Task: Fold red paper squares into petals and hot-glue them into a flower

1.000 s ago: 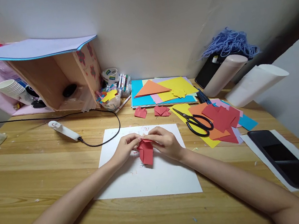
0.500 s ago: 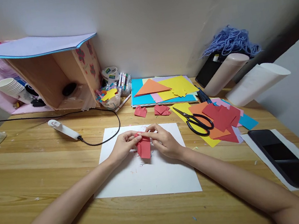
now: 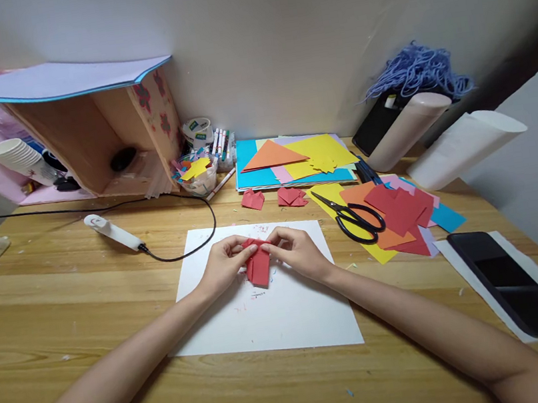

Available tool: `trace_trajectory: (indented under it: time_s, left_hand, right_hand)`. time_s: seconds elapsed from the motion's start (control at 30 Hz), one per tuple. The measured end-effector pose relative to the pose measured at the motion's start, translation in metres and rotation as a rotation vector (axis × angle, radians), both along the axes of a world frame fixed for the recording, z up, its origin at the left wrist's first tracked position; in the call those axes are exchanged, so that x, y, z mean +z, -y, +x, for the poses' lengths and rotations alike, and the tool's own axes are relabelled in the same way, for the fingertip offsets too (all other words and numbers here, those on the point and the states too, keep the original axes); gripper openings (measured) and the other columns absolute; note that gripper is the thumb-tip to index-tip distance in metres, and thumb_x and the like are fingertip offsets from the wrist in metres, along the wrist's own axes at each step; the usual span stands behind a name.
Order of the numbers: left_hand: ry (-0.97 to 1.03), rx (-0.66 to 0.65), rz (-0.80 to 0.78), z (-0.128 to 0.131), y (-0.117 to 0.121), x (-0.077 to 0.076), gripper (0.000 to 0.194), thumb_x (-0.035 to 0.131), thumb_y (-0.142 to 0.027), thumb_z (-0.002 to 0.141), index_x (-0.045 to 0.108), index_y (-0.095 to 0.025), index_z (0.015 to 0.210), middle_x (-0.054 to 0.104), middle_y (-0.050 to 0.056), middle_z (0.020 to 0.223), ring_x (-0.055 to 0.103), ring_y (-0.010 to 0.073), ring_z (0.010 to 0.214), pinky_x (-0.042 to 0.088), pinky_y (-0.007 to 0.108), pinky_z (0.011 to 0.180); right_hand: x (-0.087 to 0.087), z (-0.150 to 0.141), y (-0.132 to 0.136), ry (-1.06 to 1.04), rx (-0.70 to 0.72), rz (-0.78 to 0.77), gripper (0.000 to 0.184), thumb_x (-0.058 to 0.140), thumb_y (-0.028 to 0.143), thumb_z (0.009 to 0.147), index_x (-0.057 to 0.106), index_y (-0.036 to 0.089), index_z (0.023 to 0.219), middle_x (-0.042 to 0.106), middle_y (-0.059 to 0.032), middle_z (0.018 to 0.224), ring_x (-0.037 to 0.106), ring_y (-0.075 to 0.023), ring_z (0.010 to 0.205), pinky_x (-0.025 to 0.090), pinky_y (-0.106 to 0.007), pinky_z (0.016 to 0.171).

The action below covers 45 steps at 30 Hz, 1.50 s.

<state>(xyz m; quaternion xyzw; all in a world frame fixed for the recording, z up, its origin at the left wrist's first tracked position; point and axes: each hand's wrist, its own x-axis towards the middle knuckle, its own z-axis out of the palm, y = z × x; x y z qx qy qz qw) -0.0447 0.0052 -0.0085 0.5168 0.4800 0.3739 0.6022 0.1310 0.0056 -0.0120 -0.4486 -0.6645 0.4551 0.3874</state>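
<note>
A piece of folded red paper (image 3: 259,270) is held just above a white sheet (image 3: 272,325) that lies on the wooden table. My left hand (image 3: 225,262) pinches its upper left edge, thumb in front and fingers behind. At the upper right edge, my right hand (image 3: 300,254) pinches the same paper between thumb and fingers. The fingertips behind the paper are hidden. Beyond my hands lie two small folded red paper shapes, one on the left (image 3: 252,199) and one on the right (image 3: 291,197).
Black-handled scissors (image 3: 358,222) rest on coloured paper scraps (image 3: 401,208) to the right. A phone (image 3: 511,283) lies at the far right. Behind are a stack of coloured paper (image 3: 249,174) and an open cardboard box (image 3: 156,124). A white corded device (image 3: 112,231) lies left.
My right hand's index finger has come off the front of the red paper, and its thumb now presses the upper right edge. The paper's lower end has tilted slightly.
</note>
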Motion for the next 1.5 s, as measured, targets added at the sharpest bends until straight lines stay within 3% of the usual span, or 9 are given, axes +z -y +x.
trace_trajectory:
  time_s: [0.4,0.57,0.67,0.77,1.13,1.3,1.5]
  left_hand:
    - [-0.02,0.016,0.112,0.0007,-0.0001,-0.0016,0.033,0.065,-0.035,0.069,0.061,-0.013,0.093,0.066,0.009,0.092,0.061,0.0184,0.082,0.047,0.029,0.073]
    - [-0.074,0.044,0.155,0.0013,0.0003,-0.0009,0.03,0.066,-0.033,0.067,0.06,-0.014,0.089,0.064,0.006,0.084,0.058,0.0147,0.073,0.045,0.025,0.066]
    - [-0.083,-0.021,0.129,0.0024,0.0019,0.0019,0.033,0.066,-0.033,0.067,0.056,-0.014,0.093,0.058,0.0,0.069,0.053,0.0101,0.058,0.04,0.02,0.052]
    - [-0.101,-0.082,0.111,0.0037,0.0036,0.0044,0.038,0.066,-0.032,0.067,0.054,-0.014,0.098,0.049,-0.005,0.059,0.046,0.0071,0.05,0.034,0.018,0.047]
    - [-0.066,-0.159,0.101,0.0037,0.0062,0.0069,0.041,0.066,-0.033,0.067,0.054,-0.015,0.102,0.045,-0.005,0.06,0.043,0.007,0.052,0.034,0.018,0.049]
    - [-0.02,-0.14,0.087,0.0008,0.0023,0.0025,0.042,0.067,-0.033,0.067,0.053,-0.015,0.102,0.045,-0.005,0.062,0.044,0.0073,0.054,0.035,0.018,0.05]
    - [0.015,-0.118,0.076,-0.0012,-0.0002,-0.0015,0.045,0.067,-0.031,0.068,0.05,-0.014,0.107,0.044,-0.006,0.06,0.041,0.0057,0.051,0.033,0.017,0.048]
  right_hand:
    - [-0.0013,-0.0007,0.0013,-0.024,-0.031,-0.046,0.023,0.055,0.038,0.077,0.053,0.017,0.068,0.057,-0.0001,0.067,0.053,-0.0118,0.061,0.044,-0.025,0.059]
    - [-0.0016,-0.0008,0.0006,-0.049,-0.013,-0.058,0.021,0.054,0.038,0.078,0.055,0.017,0.078,0.057,-0.0014,0.074,0.054,-0.0118,0.063,0.044,-0.024,0.056]
    - [0.0013,-0.0023,0.0008,-0.032,0.004,-0.057,0.022,0.055,0.038,0.078,0.056,0.017,0.086,0.059,-0.0031,0.084,0.054,-0.0117,0.066,0.043,-0.023,0.056]
    - [0.0047,-0.0036,0.0022,0.001,0.037,-0.055,0.02,0.054,0.036,0.079,0.058,0.017,0.079,0.06,-0.0021,0.08,0.053,-0.0115,0.067,0.042,-0.023,0.06]
    - [-0.0004,-0.0047,0.0032,-0.005,0.033,-0.024,0.019,0.052,0.031,0.081,0.056,0.016,0.07,0.057,0.0009,0.068,0.05,-0.0108,0.063,0.038,-0.022,0.061]
    - [0.0006,-0.0036,0.003,-0.016,0.066,-0.055,0.022,0.049,0.036,0.082,0.056,0.016,0.073,0.055,0.0014,0.069,0.047,-0.0105,0.064,0.036,-0.022,0.061]
    - [-0.0022,-0.0025,0.0021,0.078,0.032,-0.001,0.03,0.045,0.034,0.084,0.05,0.016,0.06,0.046,0.0032,0.057,0.041,-0.0095,0.056,0.031,-0.022,0.056]
